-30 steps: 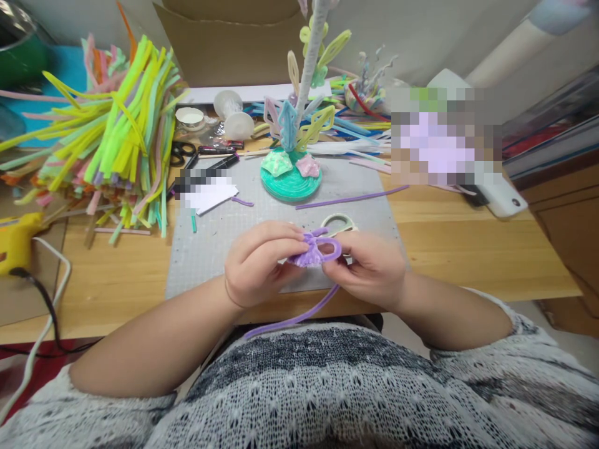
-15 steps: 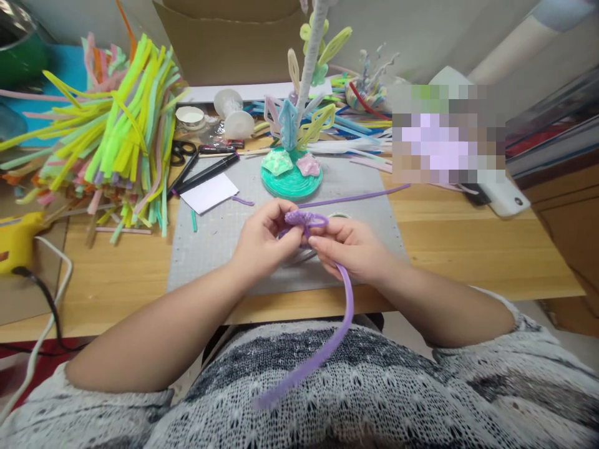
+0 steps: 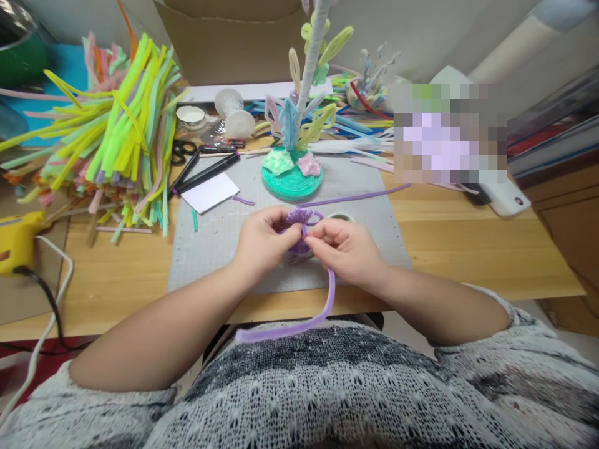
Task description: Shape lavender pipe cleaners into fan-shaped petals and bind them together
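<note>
Between my two hands is a looped shape of purple pipe cleaner (image 3: 300, 216), held just over the grey cutting mat (image 3: 206, 268). My left hand (image 3: 266, 240) pinches its left side between thumb and fingers. Thumb and fingertips of my right hand (image 3: 349, 249) are closed on the pipe cleaner at the shape's right side. From under the right hand a long purple tail (image 3: 331, 296) hangs and curves left in front of my sweater. A round ring-like item (image 3: 344, 217), perhaps a tape roll, lies partly hidden behind the hands.
Behind the hands stands a pipe-cleaner stalk on a green disc base (image 3: 292, 184). A loose purple pipe cleaner (image 3: 355, 196) lies nearby. At left are a large pipe-cleaner bundle (image 3: 126, 118), a yellow glue gun (image 3: 19, 240), black scissors (image 3: 180, 153) and a white card (image 3: 210, 193).
My right hand has moved slightly left, closer to the left thumb. The purple tail has swung up and left, and more of the round purple shape shows beneath the fingers.
</note>
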`<state>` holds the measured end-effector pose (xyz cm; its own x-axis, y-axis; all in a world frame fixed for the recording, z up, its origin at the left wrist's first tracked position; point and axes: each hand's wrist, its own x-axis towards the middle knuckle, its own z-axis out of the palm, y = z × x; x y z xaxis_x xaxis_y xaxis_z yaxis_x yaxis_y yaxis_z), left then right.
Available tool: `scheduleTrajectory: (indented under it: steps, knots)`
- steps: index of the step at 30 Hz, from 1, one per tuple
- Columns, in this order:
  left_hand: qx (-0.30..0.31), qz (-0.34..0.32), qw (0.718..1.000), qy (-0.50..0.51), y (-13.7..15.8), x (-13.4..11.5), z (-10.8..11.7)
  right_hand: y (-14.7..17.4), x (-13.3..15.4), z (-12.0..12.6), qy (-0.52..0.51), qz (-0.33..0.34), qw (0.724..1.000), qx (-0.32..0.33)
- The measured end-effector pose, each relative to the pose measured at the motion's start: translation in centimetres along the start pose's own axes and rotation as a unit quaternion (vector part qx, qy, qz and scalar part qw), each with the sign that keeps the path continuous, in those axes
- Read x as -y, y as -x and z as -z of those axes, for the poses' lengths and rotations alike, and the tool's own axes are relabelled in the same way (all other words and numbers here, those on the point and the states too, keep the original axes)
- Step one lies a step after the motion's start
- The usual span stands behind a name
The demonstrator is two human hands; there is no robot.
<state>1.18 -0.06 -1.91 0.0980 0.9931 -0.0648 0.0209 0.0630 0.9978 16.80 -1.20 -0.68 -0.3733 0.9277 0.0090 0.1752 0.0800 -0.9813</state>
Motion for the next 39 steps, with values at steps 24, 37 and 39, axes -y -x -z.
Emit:
scheduleTrajectory:
  steps: [24, 37, 39]
  knots:
    - [0.093, 0.221, 0.947, 0.212, -1.0, -0.3, 1.0, -2.6, -0.3, 4.2, -0.247, -0.152, 0.946, 0.141]
    - [0.097, 0.216, 0.942, 0.236, -1.1, -0.1, 1.0, -2.6, -1.7, 2.8, 0.138, 0.244, 0.959, -0.042]
    - [0.098, 0.207, 0.946, 0.231, -0.9, 0.0, 0.9, -2.5, -1.7, 2.8, 0.165, 0.267, 0.948, -0.052]
